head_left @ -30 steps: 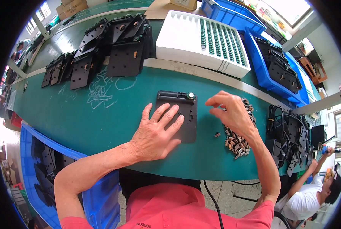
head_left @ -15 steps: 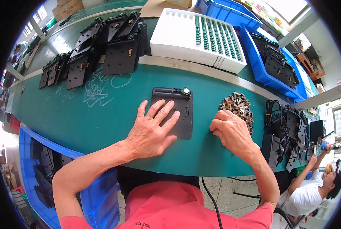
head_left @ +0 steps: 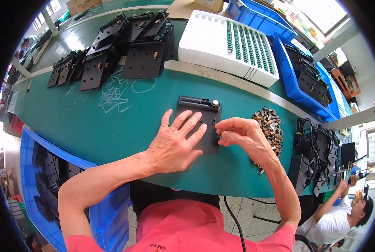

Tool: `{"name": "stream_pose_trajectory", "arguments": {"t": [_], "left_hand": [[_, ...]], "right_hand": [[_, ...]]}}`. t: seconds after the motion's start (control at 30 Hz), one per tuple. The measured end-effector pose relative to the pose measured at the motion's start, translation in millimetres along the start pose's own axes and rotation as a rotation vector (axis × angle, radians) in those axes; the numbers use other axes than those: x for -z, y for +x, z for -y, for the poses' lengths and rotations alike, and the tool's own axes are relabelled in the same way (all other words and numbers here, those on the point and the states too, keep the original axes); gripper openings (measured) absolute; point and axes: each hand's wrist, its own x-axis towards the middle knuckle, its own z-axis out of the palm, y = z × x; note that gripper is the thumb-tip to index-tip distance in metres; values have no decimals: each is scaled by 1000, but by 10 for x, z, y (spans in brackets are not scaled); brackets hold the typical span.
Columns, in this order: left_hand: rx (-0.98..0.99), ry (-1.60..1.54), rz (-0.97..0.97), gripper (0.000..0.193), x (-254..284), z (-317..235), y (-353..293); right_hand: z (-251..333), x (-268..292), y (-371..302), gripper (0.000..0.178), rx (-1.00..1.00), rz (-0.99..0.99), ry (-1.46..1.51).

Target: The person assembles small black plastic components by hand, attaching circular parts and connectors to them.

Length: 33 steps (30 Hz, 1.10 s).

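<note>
A black plastic panel (head_left: 211,145) lies on the green table in front of me, with a round white-and-green part (head_left: 214,103) at its upper right corner. My left hand (head_left: 175,140) rests on the panel's left side, fingers spread. At the panel's right edge, beside a small slotted fitting, my right hand (head_left: 244,136) has thumb and fingers pinched together. Whatever sits between those fingertips is too small and hidden to make out. Just right of that hand is a heap of small metal-and-brown switch-like parts (head_left: 269,124).
Finished-looking black panels (head_left: 143,61) stand stacked at the far left. A white foam tray (head_left: 212,52) holds rows of green round parts. Blue bins (head_left: 307,98) (head_left: 65,147) stand far right and near left. Black cables and adapters (head_left: 298,168) lie right; a co-worker (head_left: 334,218) sits beyond.
My right hand has moved left from beside the heap to the panel's right edge, still pinched. My left hand stays spread on the panel. The whole view has shifted slightly.
</note>
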Motion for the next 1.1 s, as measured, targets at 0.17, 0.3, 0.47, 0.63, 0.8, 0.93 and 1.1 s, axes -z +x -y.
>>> {"name": "stream_pose_trajectory", "arguments": {"t": [0.17,0.3,0.47,0.63,0.8,0.93,1.1], "left_hand": [[6,-5,-6,64,-4,-1,-6],[7,-5,-14,63,-12,-3,-7],[8,-8,-6,63,-5,-6,-1],[12,-11,-5,63,-11,-2,-5],[7,-6,-2,64,-16,-1,-8],[13,-3,-14,64,-34,5,-19],[12,-11,-15,65,-32,1,-10]], "right_hand": [[-37,-19,46,32,-42,-2,164],[-83,-26,44,33,2,-2,127],[-85,-51,42,33,-23,-46,60],[-92,-122,55,29,17,-118,21],[-153,-144,97,27,200,-269,-207],[-130,-193,103,26,164,-317,-288],[-190,-218,148,23,324,-347,-459]]}}
